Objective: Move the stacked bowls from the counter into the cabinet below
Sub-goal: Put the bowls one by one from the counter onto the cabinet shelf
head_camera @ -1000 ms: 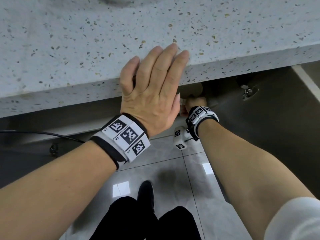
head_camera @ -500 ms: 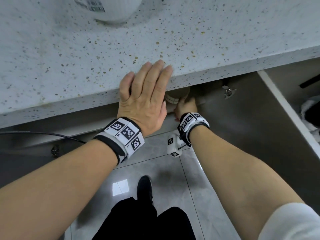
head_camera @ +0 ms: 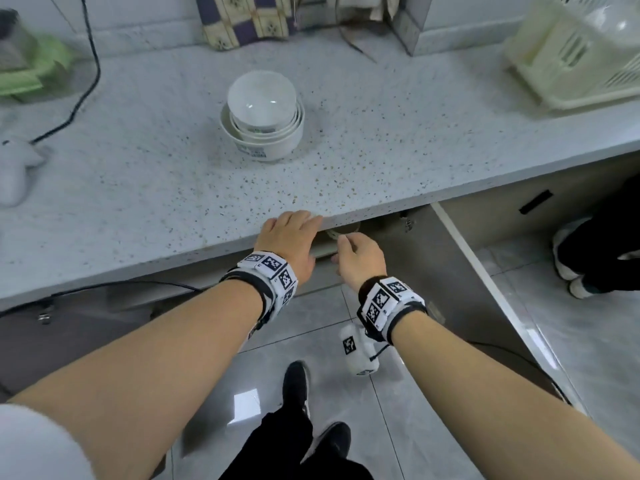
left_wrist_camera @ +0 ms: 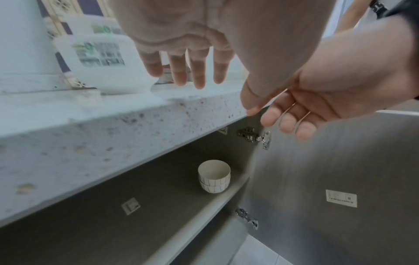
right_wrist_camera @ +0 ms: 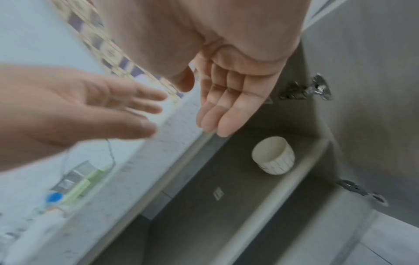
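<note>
- Running across the head view, a pale speckled surface (head_camera: 145, 174) fills the upper half; its front edge slants down to the left.
- At far left on it lie a green item (head_camera: 31, 69) and a white blurred object (head_camera: 15, 168), with a black cable (head_camera: 88, 74) trailing between them.
- A checked cloth (head_camera: 242, 19) hangs at the back wall.
- The stacked bowls (head_camera: 263, 116), white and nested, stand mid-surface, well behind the edge and apart from both hands.
- The left hand (head_camera: 289, 242) lies over the front edge, fingers (left_wrist_camera: 199, 71) straight and slightly spread, holding nothing.
- The right hand (head_camera: 360, 259) hangs just beside it below the edge, fingers (right_wrist_camera: 217, 111) straight and together, empty.
- Under the surface the cabinet (left_wrist_camera: 158, 188) stands open, its grey shelf carrying two stacked ribbed cups (left_wrist_camera: 214, 176) near the right wall.
- The cabinet door (head_camera: 460, 271) swings out to the right, hinges (left_wrist_camera: 254, 136) showing.
- A cream dish rack (head_camera: 581, 50) sits at far right on the surface.
- Glossy grey floor tiles (head_camera: 588, 341) lie below.
</note>
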